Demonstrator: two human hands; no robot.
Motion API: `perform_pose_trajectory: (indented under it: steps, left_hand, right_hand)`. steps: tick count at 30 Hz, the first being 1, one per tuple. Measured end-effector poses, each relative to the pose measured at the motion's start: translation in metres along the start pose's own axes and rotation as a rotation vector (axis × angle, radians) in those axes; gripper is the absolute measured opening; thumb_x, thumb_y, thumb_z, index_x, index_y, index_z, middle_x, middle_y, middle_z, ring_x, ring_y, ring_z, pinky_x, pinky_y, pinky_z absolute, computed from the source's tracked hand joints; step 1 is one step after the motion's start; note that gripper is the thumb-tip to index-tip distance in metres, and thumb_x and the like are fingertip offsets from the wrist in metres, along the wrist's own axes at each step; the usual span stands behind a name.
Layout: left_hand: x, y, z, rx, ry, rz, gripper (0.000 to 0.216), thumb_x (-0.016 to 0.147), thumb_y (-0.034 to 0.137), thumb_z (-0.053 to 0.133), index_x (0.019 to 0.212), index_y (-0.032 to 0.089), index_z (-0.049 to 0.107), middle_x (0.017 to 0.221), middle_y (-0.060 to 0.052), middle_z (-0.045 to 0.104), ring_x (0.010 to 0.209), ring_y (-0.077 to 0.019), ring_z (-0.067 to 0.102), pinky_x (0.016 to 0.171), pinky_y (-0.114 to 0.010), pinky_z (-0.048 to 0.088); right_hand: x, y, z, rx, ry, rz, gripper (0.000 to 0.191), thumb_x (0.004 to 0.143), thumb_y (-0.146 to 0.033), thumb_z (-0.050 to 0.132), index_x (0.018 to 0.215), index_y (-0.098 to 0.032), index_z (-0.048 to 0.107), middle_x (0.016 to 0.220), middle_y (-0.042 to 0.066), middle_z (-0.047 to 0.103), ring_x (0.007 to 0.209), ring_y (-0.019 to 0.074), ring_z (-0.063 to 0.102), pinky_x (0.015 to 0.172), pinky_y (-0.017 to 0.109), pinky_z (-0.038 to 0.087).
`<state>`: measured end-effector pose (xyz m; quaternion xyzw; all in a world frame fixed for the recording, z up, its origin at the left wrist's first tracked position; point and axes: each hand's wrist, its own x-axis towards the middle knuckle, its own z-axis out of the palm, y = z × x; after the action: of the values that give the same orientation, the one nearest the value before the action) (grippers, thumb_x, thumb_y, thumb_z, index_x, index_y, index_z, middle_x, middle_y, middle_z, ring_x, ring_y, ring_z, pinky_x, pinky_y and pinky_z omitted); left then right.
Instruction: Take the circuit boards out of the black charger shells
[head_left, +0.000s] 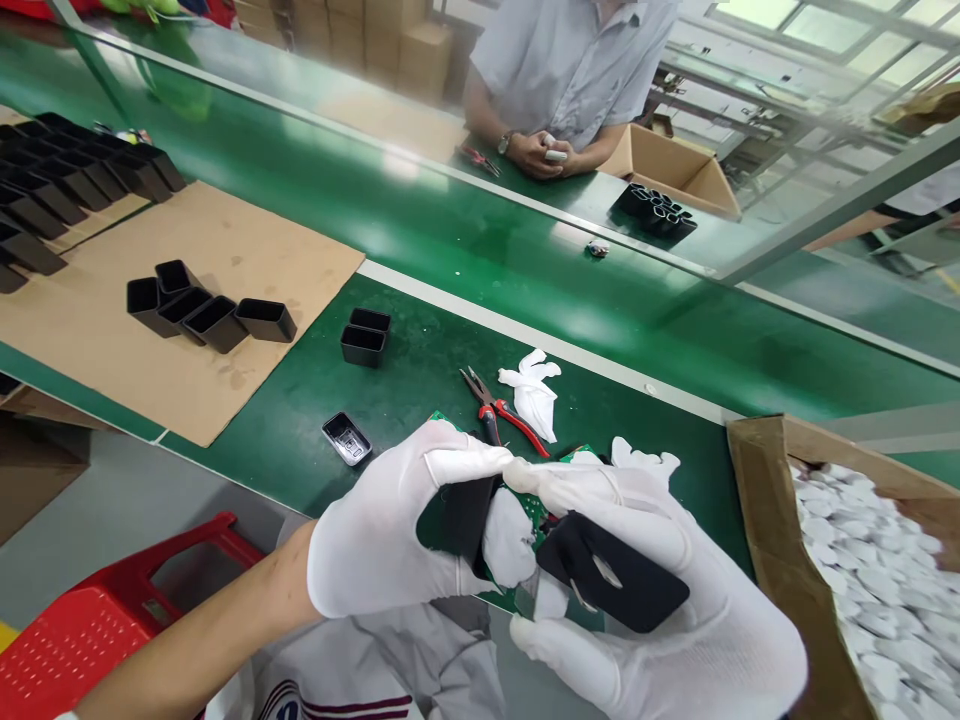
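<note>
My left hand [409, 525], in a white glove, is closed around a black rectangular casing [466, 515]. A rounded white piece [510, 538] and a bit of green circuit board [527, 503] show between the two hands. In my right hand [675, 590], also gloved, is a black cover [611, 575] with metal prongs, held tilted beside the casing. The fingertips of both hands meet above these parts. Needle-nose pliers [499, 410] with red and black handles lie just beyond, near a crumpled white glove [534, 390].
Two black casings [365, 338] and a small black cover [346, 438] sit on the green bench. Cardboard [247, 240] at left carries several more casings. A carton [780, 530] of white pieces stands at right. Opposite, a co-worker [570, 80] handles something white. A red stool [112, 620] is lower left.
</note>
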<state>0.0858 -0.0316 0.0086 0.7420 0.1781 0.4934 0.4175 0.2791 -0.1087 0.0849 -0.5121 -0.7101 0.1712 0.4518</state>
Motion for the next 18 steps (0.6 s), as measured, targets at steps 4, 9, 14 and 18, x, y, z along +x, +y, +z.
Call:
perform_pose_trajectory:
  steps: [4,9,14,18]
  left_hand:
    - [0.0032,0.0011,-0.0001,0.010,0.005,0.017,0.081,0.078,0.023,0.097,0.148,0.032,0.057,0.125,-0.007,0.076,0.109,-0.0261,0.078,0.101,-0.041,0.066]
    - [0.0057,0.0003,0.0014,0.037,0.034,0.055,0.075,0.081,0.023,0.094,0.146,0.030,0.056,0.118,-0.005,0.077,0.101,-0.0230,0.076,0.098,-0.041,0.066]
    - [0.0028,-0.0027,-0.0002,0.014,0.033,0.037,0.074,0.083,0.021,0.093,0.146,0.030,0.056,0.120,-0.005,0.076,0.106,-0.0225,0.076,0.100,-0.041,0.067]
    - [-0.0028,-0.0054,-0.0009,-0.014,0.041,0.022,0.075,0.083,0.025,0.095,0.147,0.030,0.057,0.119,-0.005,0.075,0.112,-0.0239,0.076,0.106,-0.042,0.064]
  right_hand:
    - [0.0012,0.0010,0.0011,-0.018,-0.013,-0.018,0.059,0.083,-0.032,0.097,0.136,-0.030,0.071,0.122,0.007,0.084,0.110,0.0275,0.082,0.092,0.037,0.072]
    - [0.0014,0.0033,0.0019,-0.051,-0.039,-0.036,0.059,0.086,-0.041,0.095,0.138,-0.029,0.070,0.123,0.009,0.083,0.113,0.0292,0.082,0.092,0.039,0.072]
    - [0.0022,0.0054,0.0034,-0.036,-0.054,-0.041,0.062,0.086,-0.039,0.096,0.141,-0.030,0.069,0.126,0.009,0.082,0.115,0.0303,0.081,0.096,0.042,0.072]
    - [0.0033,0.0059,0.0078,-0.004,-0.056,-0.019,0.065,0.084,-0.036,0.097,0.142,-0.033,0.069,0.126,0.008,0.082,0.114,0.0312,0.081,0.094,0.044,0.072]
